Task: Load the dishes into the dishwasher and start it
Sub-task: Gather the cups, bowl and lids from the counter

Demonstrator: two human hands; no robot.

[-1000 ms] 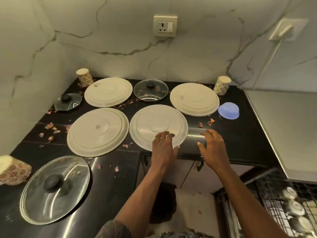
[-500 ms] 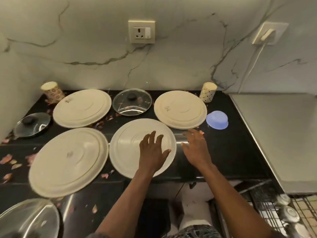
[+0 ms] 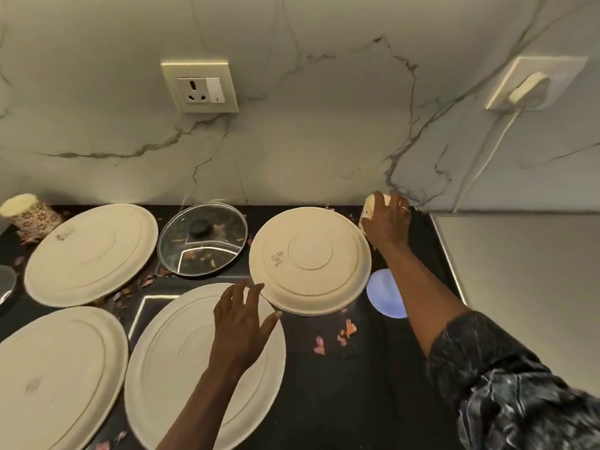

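Right hand (image 3: pixel 386 222) reaches to the back right corner of the black table (image 3: pixel 373 368), its fingers curled round a patterned cup (image 3: pixel 369 207) that stands just beside the marble wall; the hand hides most of the cup. Left hand (image 3: pixel 240 323) is open, fingers spread and relaxed, over the far edge of the near middle plate (image 3: pixel 175 368); I cannot tell whether it touches the plate. Its fingertips lie close to the rim of the back right plate (image 3: pixel 310 259), just beside the held cup.

Four cream plates lie upside down on the table: those two, a back left plate (image 3: pixel 91 254) and a near left plate (image 3: pixel 55 378). Between the two back plates sits a glass lid (image 3: pixel 203 243) with a black knob. A second cup (image 3: pixel 27 211) stands at the far left by the wall. A blue bowl (image 3: pixel 383 297) lies near the back right plate, partly hidden by the right forearm. Pink scraps (image 3: pixel 344 332) are scattered on the table. On the wall are a socket (image 3: pixel 199 86) and, further right, a white plug (image 3: pixel 529 87) with its cable hanging down
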